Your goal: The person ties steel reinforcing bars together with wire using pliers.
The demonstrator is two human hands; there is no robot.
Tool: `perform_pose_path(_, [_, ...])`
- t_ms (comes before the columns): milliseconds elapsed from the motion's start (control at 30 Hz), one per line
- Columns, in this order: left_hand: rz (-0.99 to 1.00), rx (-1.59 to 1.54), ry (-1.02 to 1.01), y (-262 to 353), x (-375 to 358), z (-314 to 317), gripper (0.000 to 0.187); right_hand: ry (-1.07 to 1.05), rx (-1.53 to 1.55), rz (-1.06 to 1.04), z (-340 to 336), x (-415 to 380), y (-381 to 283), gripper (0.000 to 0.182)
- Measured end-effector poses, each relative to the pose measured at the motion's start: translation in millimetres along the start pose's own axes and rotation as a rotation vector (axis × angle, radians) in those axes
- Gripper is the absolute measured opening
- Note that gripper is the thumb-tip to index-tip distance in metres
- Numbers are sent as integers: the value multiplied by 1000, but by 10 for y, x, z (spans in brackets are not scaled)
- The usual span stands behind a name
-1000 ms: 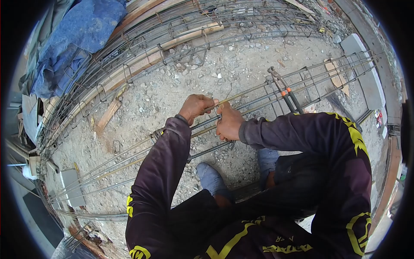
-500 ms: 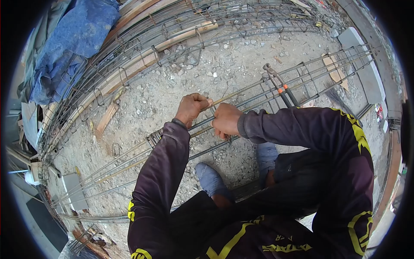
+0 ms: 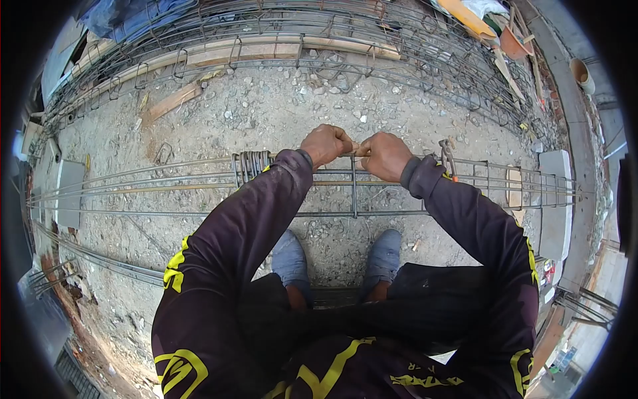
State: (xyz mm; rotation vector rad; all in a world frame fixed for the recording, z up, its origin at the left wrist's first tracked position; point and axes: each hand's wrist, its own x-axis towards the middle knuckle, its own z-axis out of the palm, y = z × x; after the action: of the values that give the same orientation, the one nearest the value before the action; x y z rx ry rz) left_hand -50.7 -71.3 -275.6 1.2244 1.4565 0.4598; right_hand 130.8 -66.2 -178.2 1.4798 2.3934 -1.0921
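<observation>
My left hand [image 3: 327,144] and my right hand [image 3: 385,156] meet fingertip to fingertip at the far top corner of a square steel stirrup [image 3: 354,189]. Both are closed in a pinch; whatever is between the fingers is too small to make out. The stirrup stands around long steel bars [image 3: 319,214] that run left to right in front of me. Left of my hands, several stirrups [image 3: 251,164] are bunched together on the bars. A pair of pincers [image 3: 446,156] rests on the cage beside my right wrist, its handles mostly hidden by my sleeve.
A longer rebar cage [image 3: 232,53] lies across the far side, with timber [image 3: 174,103] near it. Concrete blocks [image 3: 69,193] sit under the bars at the left and a pale slab [image 3: 557,206] at the right. My feet [image 3: 382,256] stand on gravel just behind the bars.
My view has turned, so the bars now run level across it. My right hand has risen from the lower bars to the far bar, joining my left hand at the stirrup's corner.
</observation>
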Motion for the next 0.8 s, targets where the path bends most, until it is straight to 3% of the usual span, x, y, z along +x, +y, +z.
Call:
perform_pose_path(133, [76,-74,-136,13,-26,-75,30,55,62,-75,120,26,192,28])
perform_pose_path(267, [253,59,-218,118,-222,-141,42,30,45,-119,68,54,219,27])
perform_pose_path(533, [173,392,116,281,-429,75,45,-99,-174,-218,-124,245,130,19])
perform_pose_path(633, [134,376,199,305,-447,172,43,-65,-219,-253,-174,306,143,16])
perform_pose_path(800, [91,362,212,299,-464,192,41,-93,-243,-296,-239,344,186,16])
